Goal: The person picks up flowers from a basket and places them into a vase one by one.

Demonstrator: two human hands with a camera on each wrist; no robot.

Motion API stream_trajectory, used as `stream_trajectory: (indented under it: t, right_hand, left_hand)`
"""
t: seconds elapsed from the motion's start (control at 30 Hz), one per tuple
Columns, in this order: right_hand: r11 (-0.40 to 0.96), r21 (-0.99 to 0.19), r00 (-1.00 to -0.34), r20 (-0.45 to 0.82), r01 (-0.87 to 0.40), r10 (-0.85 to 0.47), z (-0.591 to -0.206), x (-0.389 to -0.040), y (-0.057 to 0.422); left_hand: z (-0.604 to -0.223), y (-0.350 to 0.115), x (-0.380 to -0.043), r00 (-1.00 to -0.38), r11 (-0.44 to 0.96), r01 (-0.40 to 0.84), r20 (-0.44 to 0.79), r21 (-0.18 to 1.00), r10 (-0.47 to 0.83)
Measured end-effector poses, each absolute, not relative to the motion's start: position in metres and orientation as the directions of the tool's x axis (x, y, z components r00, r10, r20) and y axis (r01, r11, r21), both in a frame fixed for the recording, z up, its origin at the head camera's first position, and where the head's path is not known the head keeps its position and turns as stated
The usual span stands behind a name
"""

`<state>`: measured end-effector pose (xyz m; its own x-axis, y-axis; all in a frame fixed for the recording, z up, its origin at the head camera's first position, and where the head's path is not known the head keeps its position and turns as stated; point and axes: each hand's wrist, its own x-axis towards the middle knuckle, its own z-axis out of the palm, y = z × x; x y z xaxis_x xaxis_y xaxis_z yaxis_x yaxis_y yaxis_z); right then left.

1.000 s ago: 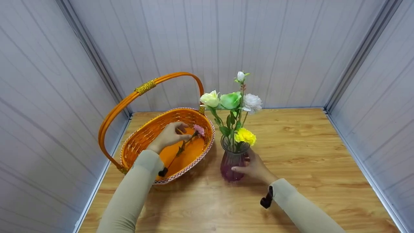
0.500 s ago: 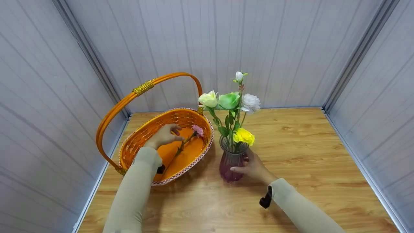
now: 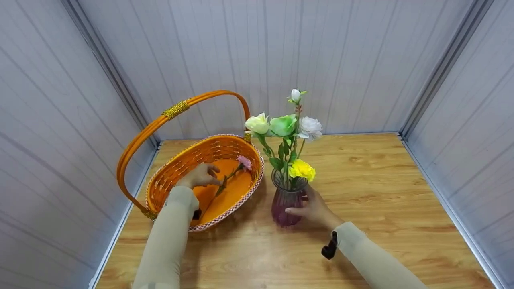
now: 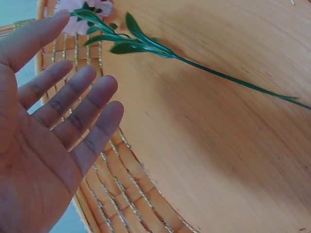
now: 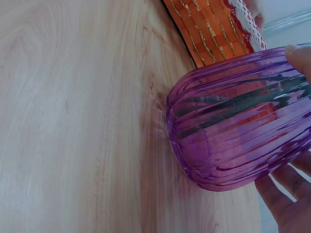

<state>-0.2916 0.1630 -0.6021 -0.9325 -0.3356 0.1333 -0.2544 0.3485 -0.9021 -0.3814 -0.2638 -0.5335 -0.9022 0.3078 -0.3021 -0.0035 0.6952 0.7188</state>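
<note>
Inside the orange woven basket (image 3: 237, 190), a pink carnation (image 3: 244, 162) lies on the bottom, its green stem (image 4: 218, 74) running toward the near end. My left hand (image 3: 199, 176) hovers beside that stem with its fingers spread. The left wrist view shows a bare palm and a gap between the fingers and the stem. My right hand (image 3: 315, 209) grips the side of a ribbed purple glass vase (image 5: 228, 126), thumb on one side and fingers on the other. The vase stands upright on the wooden table, bearing several stems, among them a yellow carnation (image 3: 302, 170) and a green rose (image 3: 283, 125).
The basket's tall arched handle (image 3: 140, 138) rises over the left forearm's far side. White panel walls (image 3: 209, 48) enclose the wooden table (image 3: 373, 192) at the back and both sides. Basket and vase stand close together.
My left hand has drawn back leftward and slightly toward me, away from the carnation's head. The right hand keeps its grip on the vase. The carnation stays on the basket bottom.
</note>
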Motion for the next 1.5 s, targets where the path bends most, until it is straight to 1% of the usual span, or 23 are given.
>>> stream_trajectory:
  t: [0.27,0.37,0.6,0.8,0.87,1.0,1.07,1.23,1.37,1.5]
  right_hand:
    - [0.389,-0.894,-0.944,0.098,-0.223,-0.315,-0.602,-0.290,0.162]
    - [0.389,-0.894,-0.945,0.097,-0.221,-0.313,-0.604,-0.290,0.162]
    - [0.361,-0.892,-0.930,0.148,-0.273,-0.338,-0.606,-0.290,0.162]
    - [0.380,-0.888,-0.935,0.134,-0.260,-0.328,-0.605,-0.290,0.162]
    - [0.381,-0.888,-0.936,0.130,-0.257,-0.328,-0.604,-0.290,0.162]
    - [0.371,-0.893,-0.934,0.129,-0.255,-0.334,-0.603,-0.290,0.162]
    - [0.365,-0.895,-0.933,0.130,-0.256,-0.336,-0.603,-0.290,0.162]
    - [0.363,-0.899,-0.936,0.122,-0.246,-0.330,-0.602,-0.291,0.162]
    - [0.371,-0.900,-0.942,0.106,-0.226,-0.318,-0.602,-0.290,0.161]
    - [0.368,-0.905,-0.948,0.100,-0.212,-0.302,-0.602,-0.290,0.162]
  left_hand:
    - [-0.541,-0.270,-0.377,-0.858,0.715,-0.026,-0.383,0.699,0.342]
    - [-0.545,-0.271,-0.376,-0.854,0.710,-0.035,-0.390,0.703,0.344]
    - [-0.559,-0.274,-0.377,-0.852,0.728,-0.007,-0.385,0.686,0.354]
    - [-0.566,-0.274,-0.375,-0.842,0.742,-0.016,-0.409,0.670,0.351]
    - [-0.567,-0.274,-0.373,-0.836,0.741,-0.042,-0.429,0.671,0.342]
    - [-0.568,-0.273,-0.369,-0.831,0.730,-0.131,-0.476,0.671,0.288]
    - [-0.569,-0.272,-0.368,-0.832,0.731,-0.149,-0.484,0.666,0.272]
    - [-0.569,-0.270,-0.367,-0.836,0.759,-0.095,-0.465,0.644,0.290]
    - [-0.570,-0.269,-0.367,-0.831,0.754,-0.101,-0.471,0.649,0.295]
    - [-0.570,-0.268,-0.369,-0.833,0.769,-0.041,-0.447,0.638,0.326]
